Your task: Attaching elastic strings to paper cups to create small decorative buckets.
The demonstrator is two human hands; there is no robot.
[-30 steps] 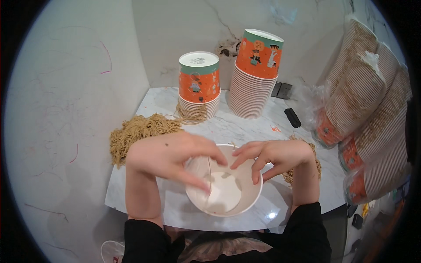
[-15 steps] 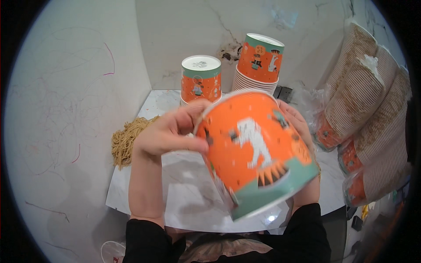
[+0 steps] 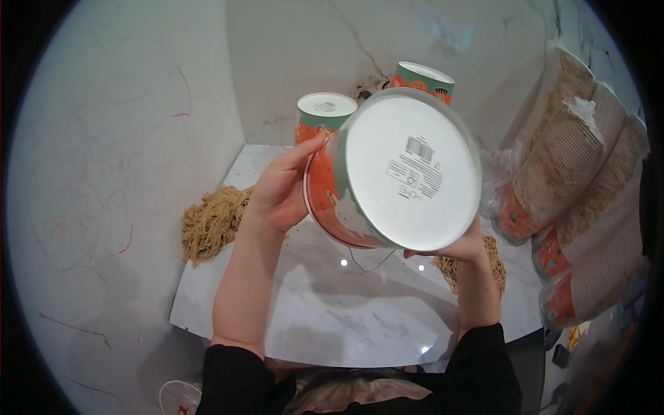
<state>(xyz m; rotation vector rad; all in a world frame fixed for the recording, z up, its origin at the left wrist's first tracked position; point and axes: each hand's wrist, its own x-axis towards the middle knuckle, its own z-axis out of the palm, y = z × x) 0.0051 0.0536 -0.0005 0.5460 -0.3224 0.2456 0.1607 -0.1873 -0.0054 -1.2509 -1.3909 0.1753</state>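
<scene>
Both hands grip a large orange-and-green paper bucket [image 3: 415, 166], tilted so its white base, printed with a barcode, faces me. My left hand [image 3: 280, 183] closes on the left side near the rim, the thumb up along the wall. Under the lower right edge, my right hand [image 3: 456, 245] supports it, its fingers partly hidden behind the bucket. A thin tan strand [image 3: 323, 129] shows by the left thumb, and a fine dark loop hangs below the bucket. Tangled tan strands lie in a pile [image 3: 214, 225] beside my left forearm and another pile [image 3: 494, 266] by my right wrist.
Behind the held bucket stand an upside-down bucket [image 3: 327, 105] and, to its right, another upturned bucket [image 3: 425, 72]. Long plastic-wrapped stacks of buckets [image 3: 557, 152] lean at the right. The white marble-patterned table [image 3: 311, 311] meets walls at the left and back.
The bucket has been turned, its base swinging up and toward me from the lower right. My right hand has moved from its far upper side to underneath; my left hand still holds the left side.
</scene>
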